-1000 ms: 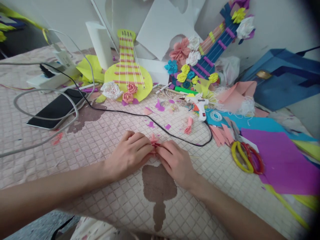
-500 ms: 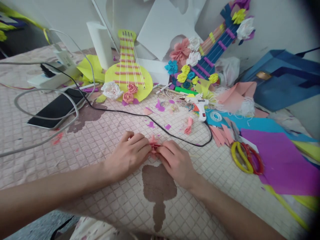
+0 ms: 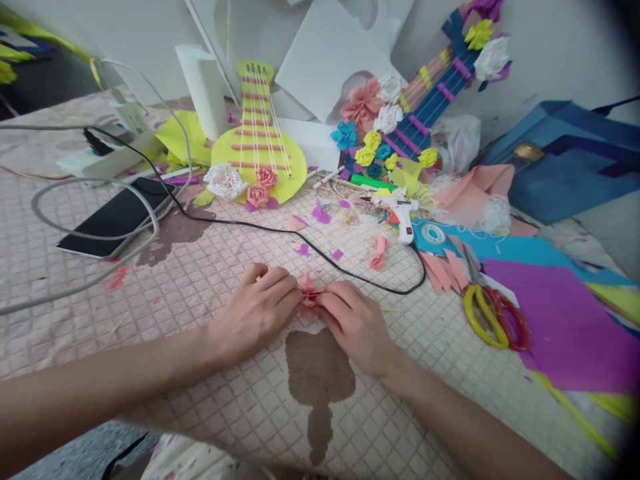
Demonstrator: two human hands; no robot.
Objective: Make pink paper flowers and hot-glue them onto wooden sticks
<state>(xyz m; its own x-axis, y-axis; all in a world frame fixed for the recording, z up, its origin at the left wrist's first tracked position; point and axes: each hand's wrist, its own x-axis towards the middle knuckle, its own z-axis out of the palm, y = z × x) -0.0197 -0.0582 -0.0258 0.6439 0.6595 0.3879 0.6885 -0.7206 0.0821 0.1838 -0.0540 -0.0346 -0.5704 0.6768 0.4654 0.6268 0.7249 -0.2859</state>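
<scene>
Between my fingertips is a small pink paper flower (image 3: 309, 288) with folded petals, held just over the quilted cloth. My left hand (image 3: 263, 300) pinches its left side, the fingers curled. From the right, my right hand (image 3: 353, 320) grips the flower with thumb and fingers pressed together; the fingertips partly cover it. A pink pleated paper piece (image 3: 379, 253) lies beyond my right hand. Farther back rests a white hot glue gun (image 3: 404, 217), its black cord (image 3: 320, 250) looping across the cloth in front of my hands.
Scissors (image 3: 493, 317) with yellow and red handles lie at right by a purple sheet (image 3: 575, 320). A yellow paper guitar (image 3: 257, 150) and a blue paper guitar (image 3: 415, 123) lean at the back. A phone (image 3: 113, 220) and power strip (image 3: 107, 150) are left.
The hands stay almost in place, both still on the pink flower, with only a slight shift of the fingers. The view has moved very slightly.
</scene>
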